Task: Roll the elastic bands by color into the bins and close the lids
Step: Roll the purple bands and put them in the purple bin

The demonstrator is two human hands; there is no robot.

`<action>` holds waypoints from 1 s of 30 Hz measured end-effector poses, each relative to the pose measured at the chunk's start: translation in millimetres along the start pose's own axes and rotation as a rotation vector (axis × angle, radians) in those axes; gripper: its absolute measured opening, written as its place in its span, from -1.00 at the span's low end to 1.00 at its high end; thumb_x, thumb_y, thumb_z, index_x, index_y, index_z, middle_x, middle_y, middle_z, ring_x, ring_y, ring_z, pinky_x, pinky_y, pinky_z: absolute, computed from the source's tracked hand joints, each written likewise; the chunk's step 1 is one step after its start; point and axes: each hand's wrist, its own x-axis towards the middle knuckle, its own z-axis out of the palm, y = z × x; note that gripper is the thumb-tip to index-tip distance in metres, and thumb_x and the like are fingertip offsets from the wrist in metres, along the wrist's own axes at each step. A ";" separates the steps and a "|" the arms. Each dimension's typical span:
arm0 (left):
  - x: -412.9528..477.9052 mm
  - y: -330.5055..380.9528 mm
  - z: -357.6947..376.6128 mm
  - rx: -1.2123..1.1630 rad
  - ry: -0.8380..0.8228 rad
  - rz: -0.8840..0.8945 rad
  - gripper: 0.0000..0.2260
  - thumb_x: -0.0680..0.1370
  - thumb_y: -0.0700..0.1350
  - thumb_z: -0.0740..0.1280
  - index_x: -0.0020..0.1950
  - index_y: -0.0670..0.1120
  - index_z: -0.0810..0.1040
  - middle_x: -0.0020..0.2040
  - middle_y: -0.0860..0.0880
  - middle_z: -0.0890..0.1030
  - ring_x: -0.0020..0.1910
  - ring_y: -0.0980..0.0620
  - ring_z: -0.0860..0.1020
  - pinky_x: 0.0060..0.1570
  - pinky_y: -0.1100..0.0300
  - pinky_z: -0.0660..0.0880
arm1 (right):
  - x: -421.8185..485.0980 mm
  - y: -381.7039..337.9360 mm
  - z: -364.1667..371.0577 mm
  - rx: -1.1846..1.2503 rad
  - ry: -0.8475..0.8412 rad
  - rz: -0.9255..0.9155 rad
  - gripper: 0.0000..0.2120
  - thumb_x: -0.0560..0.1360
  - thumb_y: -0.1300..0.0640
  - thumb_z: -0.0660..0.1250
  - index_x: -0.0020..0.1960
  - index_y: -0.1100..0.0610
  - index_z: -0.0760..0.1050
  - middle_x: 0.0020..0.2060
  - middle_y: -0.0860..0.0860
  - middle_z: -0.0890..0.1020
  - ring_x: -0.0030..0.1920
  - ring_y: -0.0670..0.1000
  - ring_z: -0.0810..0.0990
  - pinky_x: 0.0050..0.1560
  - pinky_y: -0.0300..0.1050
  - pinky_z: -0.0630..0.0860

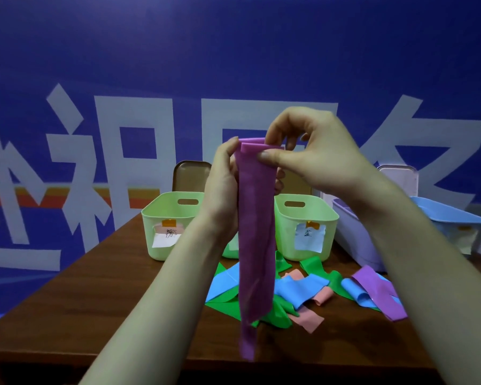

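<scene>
Head view is showing both hands working at the top end of one purple elastic band (256,245), which is hanging straight down above the wooden table (95,315), its long axis running vertically and its free end dangling in front of the table's near edge. The left hand (222,176) is curling round the band's left edge just under the top, while the right hand (314,154) is pinching the folded top edge between thumb and fingers. Both are clamping the same end, so the whole length is lying below the grip, and rolling is probably going to run from the top downward. Five bins are standing along the back: three green bins (172,226), the middle one mostly hidden, a lilac bin (353,237) on the right hand's side, and a light blue bin (450,223). Two lids (192,176) are plainly standing upright behind them. Loose bands (297,290) are lying tangled on the table: one more purple, plus green, blue and pink ones overlapping too much for counting.
</scene>
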 end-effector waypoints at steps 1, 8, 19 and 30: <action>0.0 -0.1 -0.9 0.028 0.031 0.006 -0.51 0.62 0.09 0.02 -0.10 -0.20 0.61 -0.32 -0.19 0.60 -0.38 -0.06 0.55 -0.32 0.18 0.52 | -0.5 0.0 -1.6 0.006 -0.016 0.003 -0.87 0.38 0.18 0.50 -0.15 0.09 0.55 -0.25 -0.01 0.60 -0.30 -0.07 0.52 -0.28 -0.35 0.42; 0.2 -1.6 4.3 0.066 0.079 0.011 -0.55 0.61 0.10 0.06 -0.04 -0.17 0.62 -0.19 -0.20 0.61 -0.26 -0.06 0.58 -0.22 0.12 0.53 | -1.7 0.0 -8.9 0.000 -0.031 -0.030 -0.87 0.38 0.19 0.50 -0.13 0.12 0.56 -0.26 -0.06 0.59 -0.32 -0.07 0.50 -0.27 -0.38 0.41; 1.6 -12.1 10.4 0.045 -0.049 -0.002 -0.49 0.63 0.12 0.00 0.04 -0.23 0.58 -0.30 -0.26 0.57 -0.34 -0.16 0.56 -0.30 0.15 0.55 | -1.6 19.5 -3.3 -0.099 0.081 0.001 -0.83 0.35 0.07 0.50 -0.21 -0.07 0.51 -0.18 -0.18 0.44 -0.20 -0.16 0.44 -0.04 -0.18 0.35; 5.4 -43.4 24.5 0.020 -0.113 -0.140 -0.62 0.65 0.07 0.09 0.01 -0.17 0.56 -0.30 -0.14 0.55 -0.39 -0.04 0.51 -0.31 0.18 0.47 | -16.3 58.6 -23.2 0.220 -0.082 0.303 -0.68 0.36 0.13 0.52 0.05 0.12 0.50 0.02 0.00 0.58 -0.27 -0.22 0.56 -0.17 -0.35 0.51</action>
